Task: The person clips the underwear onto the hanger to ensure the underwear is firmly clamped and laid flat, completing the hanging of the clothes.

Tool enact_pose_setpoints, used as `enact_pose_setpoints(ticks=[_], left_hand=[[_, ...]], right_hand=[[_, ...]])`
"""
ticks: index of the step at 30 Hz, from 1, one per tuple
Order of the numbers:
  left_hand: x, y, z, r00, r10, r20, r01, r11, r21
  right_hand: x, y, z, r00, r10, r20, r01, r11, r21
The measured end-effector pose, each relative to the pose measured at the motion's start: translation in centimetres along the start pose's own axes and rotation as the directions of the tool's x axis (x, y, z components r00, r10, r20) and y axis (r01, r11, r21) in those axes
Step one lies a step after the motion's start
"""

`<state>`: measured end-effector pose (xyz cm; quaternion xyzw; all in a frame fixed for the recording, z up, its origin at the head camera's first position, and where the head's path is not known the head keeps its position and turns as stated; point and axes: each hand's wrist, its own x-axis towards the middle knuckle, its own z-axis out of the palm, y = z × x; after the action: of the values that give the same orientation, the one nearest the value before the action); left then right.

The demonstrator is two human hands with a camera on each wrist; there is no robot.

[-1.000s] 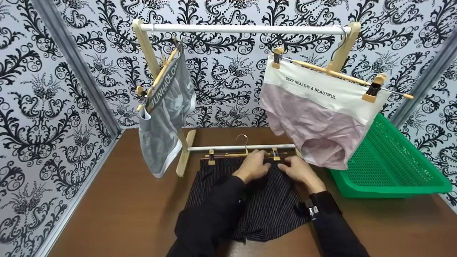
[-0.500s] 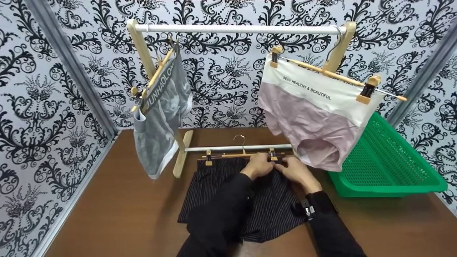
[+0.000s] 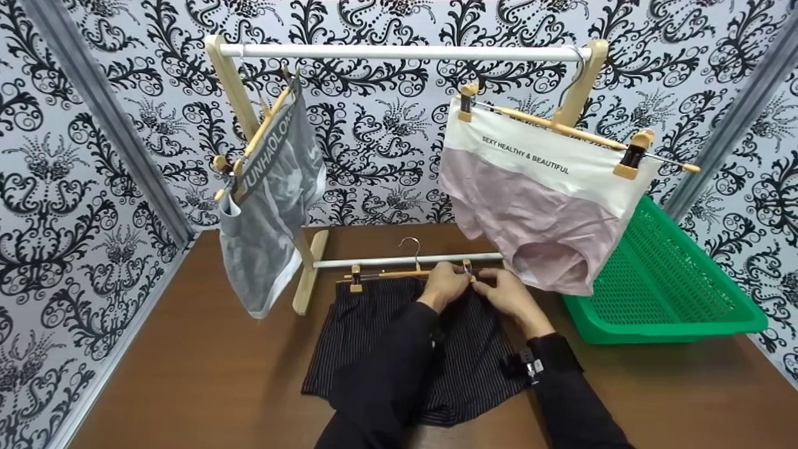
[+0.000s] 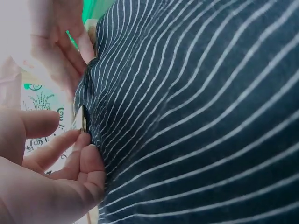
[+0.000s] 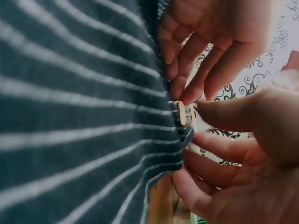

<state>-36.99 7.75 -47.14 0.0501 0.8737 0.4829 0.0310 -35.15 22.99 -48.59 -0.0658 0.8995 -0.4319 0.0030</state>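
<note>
Striped shorts (image 3: 399, 349) lie flat on the brown table (image 3: 206, 374), their waistband at a wooden clip hanger (image 3: 399, 272) below the rack. At the hanger's right clip (image 3: 467, 269), the left hand (image 3: 444, 285) pinches the waistband edge, and the right hand (image 3: 508, 296) squeezes the clip between curled fingers (image 5: 224, 114).

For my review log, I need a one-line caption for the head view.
Both hands, left and right, pinch a hanger clip at the striped shorts on the table, below a small clothes rack.
</note>
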Motion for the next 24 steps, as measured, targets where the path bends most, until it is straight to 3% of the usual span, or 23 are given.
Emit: enact_pose_setpoints(ticks=[4, 7, 12, 16, 21, 24], left_hand=[[0.1, -0.5, 0.1, 0.999, -0.024, -0.034, 0.021, 0.995, -0.093], [0.1, -0.8, 0.5, 0.997, -0.041, -0.071, 0.028, 0.984, -0.178], [-0.3, -0.7, 0.6, 0.990, -0.098, -0.099, 0.065, 0.954, -0.293], [-1.0, -0.4, 0.1, 0.991, -0.115, -0.071, 0.090, 0.953, -0.288], [-1.2, -0.2, -0.6, 0.998, -0.054, -0.027, 0.046, 0.970, -0.237], [-1.1, -0.1, -0.8, 0.997, 0.026, -0.070, -0.038, 0.983, -0.180]], right_hand=[[0.3, 0.0, -0.1, 0.996, 0.088, 0.023, -0.091, 0.964, 0.251], [0.4, 0.2, -0.2, 0.989, 0.144, 0.009, -0.140, 0.936, 0.323], [0.5, 0.3, 0.0, 0.981, 0.185, -0.063, -0.159, 0.942, 0.295], [0.5, 0.2, 0.3, 0.976, 0.188, -0.109, -0.156, 0.956, 0.249], [0.5, 0.2, 0.4, 0.968, 0.199, -0.150, -0.160, 0.958, 0.238], [0.6, 0.0, 0.3, 0.966, 0.206, -0.155, -0.166, 0.957, 0.238]])
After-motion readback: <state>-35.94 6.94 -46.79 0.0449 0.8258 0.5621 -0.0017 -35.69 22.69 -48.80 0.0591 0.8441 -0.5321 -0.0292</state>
